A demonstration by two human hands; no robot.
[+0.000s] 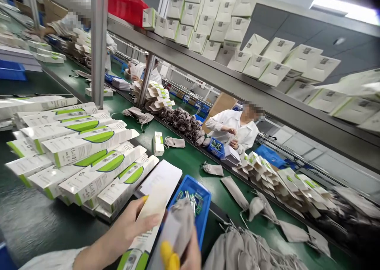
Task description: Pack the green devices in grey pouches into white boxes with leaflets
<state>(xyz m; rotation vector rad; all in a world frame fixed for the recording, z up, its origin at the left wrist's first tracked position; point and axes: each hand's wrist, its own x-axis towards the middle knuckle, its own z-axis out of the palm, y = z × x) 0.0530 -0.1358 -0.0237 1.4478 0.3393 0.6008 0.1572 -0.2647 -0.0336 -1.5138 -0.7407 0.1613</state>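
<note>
My left hand (126,222) is closed around a white and green carton (144,240), whose long pale end flap points up and away. Beside it, my right hand (191,252) grips a grey drawstring pouch (184,218) together with a white folded sheet (169,232). Yellow covers show on some of my fingertips. Just beyond the pouch, a blue tray (206,195) holds several green and silver batteries (198,202). A stack of white paper sheets (166,171) lies to the tray's left, behind the carton.
Piled white and green cartons (86,179) fill the left side. Grey pouches (237,250) are heaped at lower right, and more lie along the green conveyor belt (192,159). A metal shelf (190,60) carries cartons overhead. Across the belt a co-worker (234,125) handles items.
</note>
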